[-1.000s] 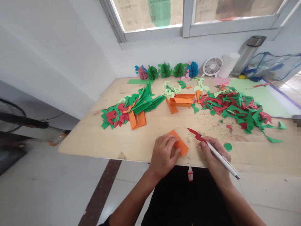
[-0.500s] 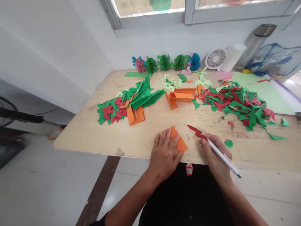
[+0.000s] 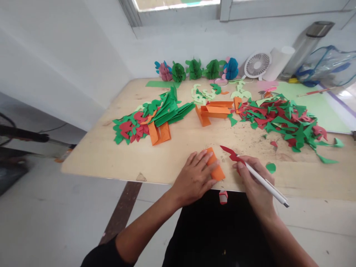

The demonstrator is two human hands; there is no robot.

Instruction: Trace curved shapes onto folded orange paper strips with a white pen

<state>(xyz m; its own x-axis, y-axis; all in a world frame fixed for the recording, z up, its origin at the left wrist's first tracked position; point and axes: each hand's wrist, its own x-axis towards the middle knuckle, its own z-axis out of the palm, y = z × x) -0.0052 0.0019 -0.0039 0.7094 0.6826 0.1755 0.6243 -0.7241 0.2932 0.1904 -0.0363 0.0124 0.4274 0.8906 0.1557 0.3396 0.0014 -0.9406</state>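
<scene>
My left hand (image 3: 193, 178) lies with fingers stretched over a folded orange paper strip (image 3: 216, 167) near the table's front edge. Its fingertips cover the strip's left side and its thumb touches the lower end. Pinched in my right hand (image 3: 257, 183) are a white pen (image 3: 268, 185), slanting down to the right, and a curved red paper cutout (image 3: 229, 151) that hides the pen's tip. A green paper piece (image 3: 270, 168) sits just right of that hand. Behind the hands, folded orange papers (image 3: 215, 110) rest on the table.
At left, red and green cutouts (image 3: 130, 129) lie beside folded green papers (image 3: 172, 111). A large heap of red and green scraps (image 3: 283, 118) is at right. Along the wall stand honeycomb paper figures (image 3: 194, 69), a small white fan (image 3: 257, 65) and a steel flask (image 3: 310, 44).
The orange strip has turned a little more upright under my left hand, whose fingers have shifted slightly along it. My right hand keeps the pen and red cutout almost in place.
</scene>
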